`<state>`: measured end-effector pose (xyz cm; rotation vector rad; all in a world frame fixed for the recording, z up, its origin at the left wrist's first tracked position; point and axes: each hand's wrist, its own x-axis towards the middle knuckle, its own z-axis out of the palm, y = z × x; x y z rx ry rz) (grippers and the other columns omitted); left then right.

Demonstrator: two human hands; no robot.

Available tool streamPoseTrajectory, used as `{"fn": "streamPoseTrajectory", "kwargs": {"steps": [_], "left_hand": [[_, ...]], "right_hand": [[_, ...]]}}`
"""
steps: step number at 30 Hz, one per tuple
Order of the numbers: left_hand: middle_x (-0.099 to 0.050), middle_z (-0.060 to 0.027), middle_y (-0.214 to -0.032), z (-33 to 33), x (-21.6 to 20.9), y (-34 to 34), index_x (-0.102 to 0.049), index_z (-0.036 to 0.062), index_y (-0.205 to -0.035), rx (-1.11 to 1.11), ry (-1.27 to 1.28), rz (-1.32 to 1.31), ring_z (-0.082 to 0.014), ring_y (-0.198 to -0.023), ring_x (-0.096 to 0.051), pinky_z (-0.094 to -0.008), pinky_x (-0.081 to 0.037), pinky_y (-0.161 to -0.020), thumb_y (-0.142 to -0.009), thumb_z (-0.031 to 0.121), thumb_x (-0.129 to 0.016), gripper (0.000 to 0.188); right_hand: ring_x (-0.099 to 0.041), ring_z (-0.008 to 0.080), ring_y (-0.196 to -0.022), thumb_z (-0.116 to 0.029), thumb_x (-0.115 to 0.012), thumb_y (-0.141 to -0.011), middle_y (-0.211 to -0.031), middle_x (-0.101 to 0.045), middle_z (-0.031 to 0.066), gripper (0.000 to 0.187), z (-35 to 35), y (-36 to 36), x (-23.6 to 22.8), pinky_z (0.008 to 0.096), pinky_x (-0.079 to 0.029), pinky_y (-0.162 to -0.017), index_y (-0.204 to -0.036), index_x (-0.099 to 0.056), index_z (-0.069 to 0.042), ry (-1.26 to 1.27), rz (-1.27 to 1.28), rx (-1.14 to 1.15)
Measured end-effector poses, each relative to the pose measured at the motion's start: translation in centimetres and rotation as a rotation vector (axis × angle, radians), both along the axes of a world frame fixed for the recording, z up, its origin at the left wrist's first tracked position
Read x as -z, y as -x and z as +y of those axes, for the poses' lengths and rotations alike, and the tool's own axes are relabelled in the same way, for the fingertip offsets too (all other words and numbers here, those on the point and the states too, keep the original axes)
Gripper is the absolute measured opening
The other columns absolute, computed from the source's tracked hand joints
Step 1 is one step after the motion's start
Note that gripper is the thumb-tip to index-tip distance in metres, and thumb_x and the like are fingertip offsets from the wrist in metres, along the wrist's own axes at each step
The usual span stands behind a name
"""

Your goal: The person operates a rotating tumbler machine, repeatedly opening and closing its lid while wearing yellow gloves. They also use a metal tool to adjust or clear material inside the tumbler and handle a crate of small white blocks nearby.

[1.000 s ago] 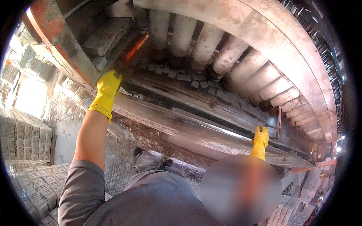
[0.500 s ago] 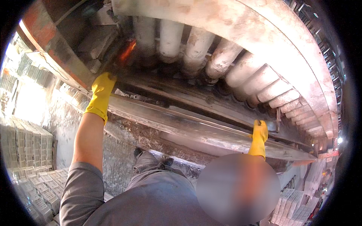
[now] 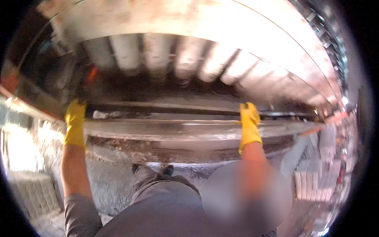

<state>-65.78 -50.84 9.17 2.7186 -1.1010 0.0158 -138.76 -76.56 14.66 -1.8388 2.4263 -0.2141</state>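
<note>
A long grey metal rail (image 3: 173, 129) runs across in front of me at the edge of a large machine. My left hand (image 3: 75, 123), in a yellow rubber glove, is closed over the rail's left part. Farther right, my right hand (image 3: 250, 125), in a matching glove, is curled over the same rail with bent fingers. Beyond the rail lies a dark slot, where a pale scrap (image 3: 100, 114) sits close to my left hand. Motion blur softens the picture, and the far side of the fingers is hidden.
Thick pale cylinders (image 3: 156, 53) stand in a row beneath a broad curved casing (image 3: 158, 17). Something glows orange-red (image 3: 92, 74) inside at the left. Stacked pale blocks (image 3: 33, 193) stand at my left, with another stack (image 3: 312, 185) at the right.
The view has turned, so the rail now runs nearly level instead of slanting down to the right. Both gloved hands stay on the rail, about equally far apart.
</note>
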Motion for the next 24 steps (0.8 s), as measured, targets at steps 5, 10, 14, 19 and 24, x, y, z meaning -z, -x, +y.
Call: {"fn": "streamPoseTrajectory", "kwargs": {"steps": [5,10,14,19,24], "left_hand": [[-0.073,-0.0231,-0.119,0.0,-0.9,1.6,-0.073,0.0062,-0.116,0.008,0.048,0.048,-0.0455,-0.113,-0.068,-0.0546,-0.053,-0.093,-0.096,0.044,-0.067,0.043],[-0.074,-0.0233,-0.116,0.2,-1.8,3.2,-0.072,0.0034,-0.114,-0.005,0.020,0.021,-0.0450,-0.110,-0.069,-0.0516,-0.053,-0.093,-0.096,0.040,-0.069,0.041],[-0.074,-0.0230,-0.115,0.9,0.2,0.5,-0.072,0.0014,-0.114,0.016,0.083,0.096,-0.0439,-0.108,-0.070,-0.0501,-0.053,-0.093,-0.096,0.040,-0.068,0.042],[-0.075,-0.0231,-0.113,1.1,0.7,-0.3,-0.072,0.0007,-0.115,0.035,0.018,0.093,-0.0437,-0.106,-0.070,-0.0491,-0.053,-0.091,-0.096,0.039,-0.068,0.043],[-0.075,-0.0232,-0.109,1.2,-0.4,2.7,-0.072,0.0009,-0.113,0.030,0.037,0.112,-0.0433,-0.102,-0.071,-0.0481,-0.054,-0.088,-0.097,0.039,-0.068,0.042]], "right_hand": [[-0.064,0.0344,-0.129,-0.056,-0.060,-0.097,-0.143,-0.065,0.0145,0.061,0.5,0.1,0.9,0.0455,-0.050,-0.109,-0.143,-0.063,-0.015,-0.003,0.000,0.066],[-0.068,0.0315,-0.124,-0.053,-0.060,-0.099,-0.138,-0.068,0.0154,0.061,2.2,-0.7,-1.0,0.0434,-0.052,-0.105,-0.146,-0.060,-0.013,-0.083,-0.234,0.162],[-0.065,0.0326,-0.128,-0.052,-0.063,-0.097,-0.141,-0.066,0.0147,0.061,2.1,-0.2,-0.9,0.0441,-0.050,-0.107,-0.144,-0.062,-0.013,-0.067,-0.097,0.109],[-0.067,0.0338,-0.121,-0.053,-0.060,-0.098,-0.129,-0.072,0.0145,0.052,2.2,0.7,0.9,0.0488,-0.052,-0.103,-0.130,-0.068,-0.013,0.030,-0.062,0.093],[-0.068,0.0324,-0.120,-0.051,-0.062,-0.098,-0.128,-0.073,0.0134,0.052,3.1,0.6,1.8,0.0473,-0.052,-0.103,-0.132,-0.068,-0.013,0.049,-0.059,0.085]]}}
